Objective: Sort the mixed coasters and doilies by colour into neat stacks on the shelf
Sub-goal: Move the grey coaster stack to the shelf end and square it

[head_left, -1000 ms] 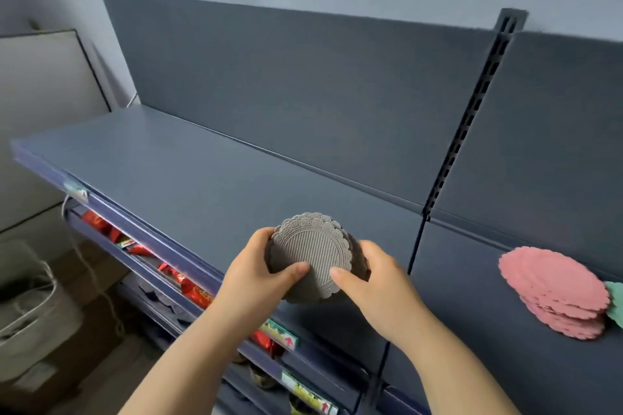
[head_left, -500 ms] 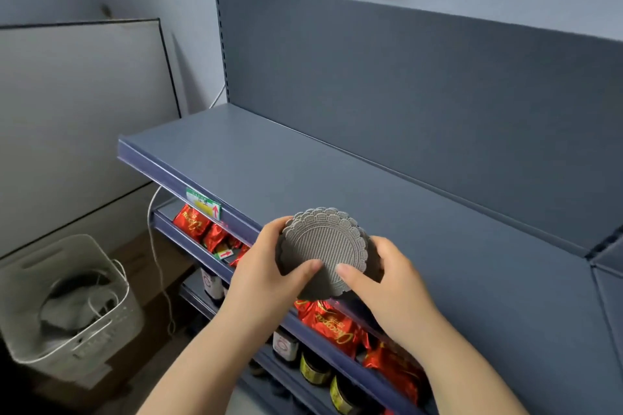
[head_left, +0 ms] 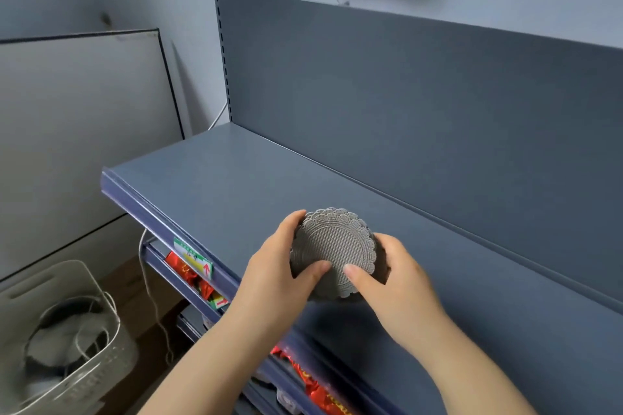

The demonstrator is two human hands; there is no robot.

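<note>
Setting: a shop. Grey steel shelf [head_left: 256,185] with back panel [head_left: 404,94], hung on a slotted upright [head_left: 224,54]; price label [head_left: 194,256] clipped to the shelf's front edge; red packets [head_left: 183,268] stocked on the tier below; white basket [head_left: 101,296] on the floor alongside.

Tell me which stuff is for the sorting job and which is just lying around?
For the job: grey doily stack, left hand, right hand, both holding it; top shelf.
Just lying about: white basket, red snack packets, price label.
</note>
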